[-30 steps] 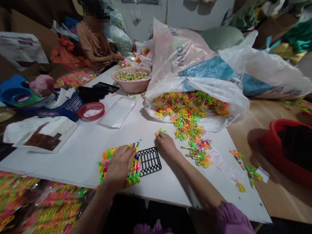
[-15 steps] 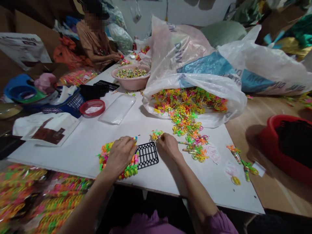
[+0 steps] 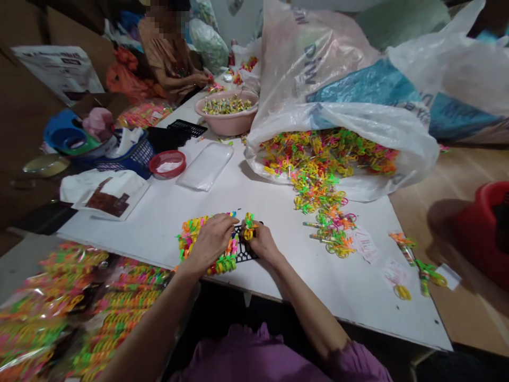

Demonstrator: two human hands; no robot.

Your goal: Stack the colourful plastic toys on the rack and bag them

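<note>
A black plastic grid (image 3: 243, 253) lies near the front edge of the white table (image 3: 170, 212), its left part filled with rows of small neon plastic pieces (image 3: 191, 233). My left hand (image 3: 212, 241) lies on top of those rows, fingers curled over them. Over the grid's bare right part, my right hand (image 3: 260, 241) pinches a few neon pieces (image 3: 248, 227). More loose pieces (image 3: 326, 223) spill from a big clear sack (image 3: 338, 122) to the right.
A pink basin (image 3: 228, 124) of pieces stands at the far end, where another person (image 3: 170, 53) sits working. A red dish (image 3: 167, 163), a clear bag (image 3: 204, 167), black grids (image 3: 186, 128) and a blue basket (image 3: 135, 159) lie left. Packed neon bundles (image 3: 59, 313) lie lower left; a red tub (image 3: 489, 233) sits right.
My right hand picked up a few neon pieces by the spill and carried them left onto the black grid. My left hand stayed on the filled rows. The view shifted.
</note>
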